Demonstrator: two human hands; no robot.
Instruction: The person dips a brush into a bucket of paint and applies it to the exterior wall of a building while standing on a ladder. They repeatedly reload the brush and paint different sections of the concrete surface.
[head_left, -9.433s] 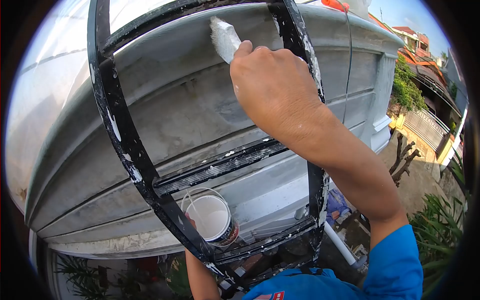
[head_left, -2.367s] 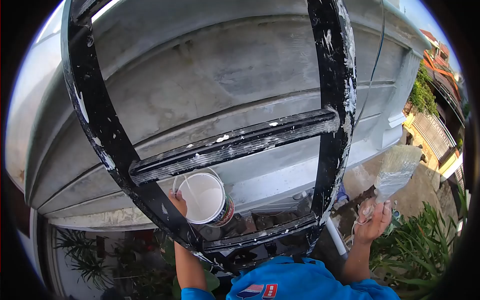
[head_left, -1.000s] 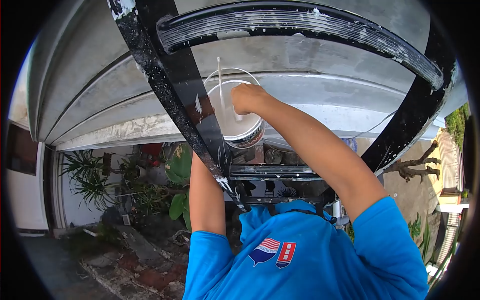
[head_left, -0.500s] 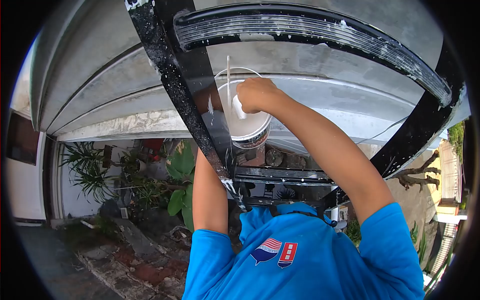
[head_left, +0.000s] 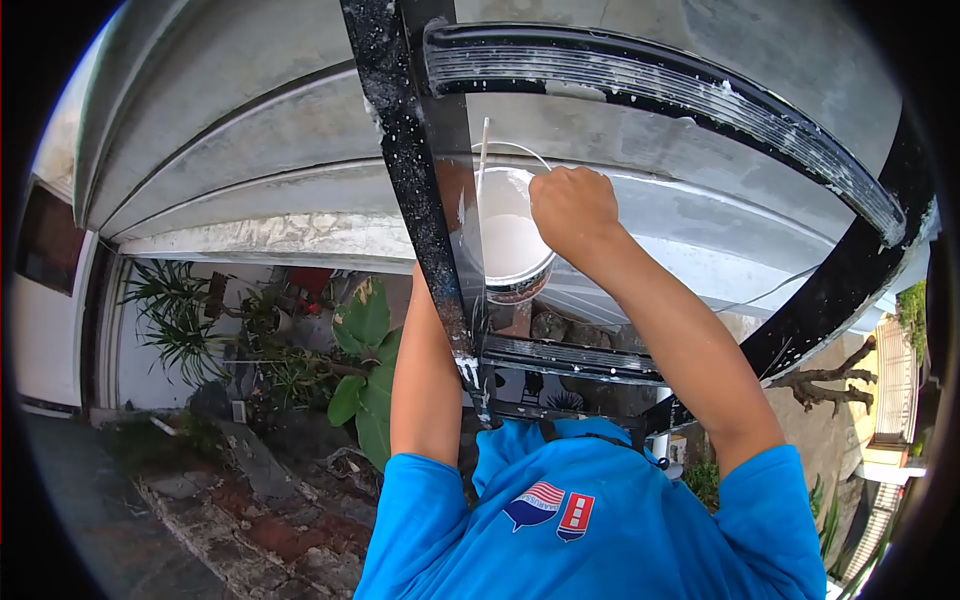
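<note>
Soft daylight falls fairly evenly on the grey wall (head_left: 250, 150) and blue shirt (head_left: 650, 545); a pale sheen runs along the upper ladder rung (head_left: 650, 72), bent into an arc by the wide lens; the white bucket (head_left: 508, 190) stands out brightly, while the ground (head_left: 90, 520) at lower left lies in murky shade; the gate (head_left: 914, 342) at far right catches strong light; black rounds off the corners.

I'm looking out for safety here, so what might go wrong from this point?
Spill: whatever supports the bucket is hidden behind the ladder; if it slips, the paint could pour out.
Jolt: the right hand is right by the bucket and might knock it.
Snag: the stick rises out of the bucket, seemingly near the ladder, so it may catch and flick paint.
</note>
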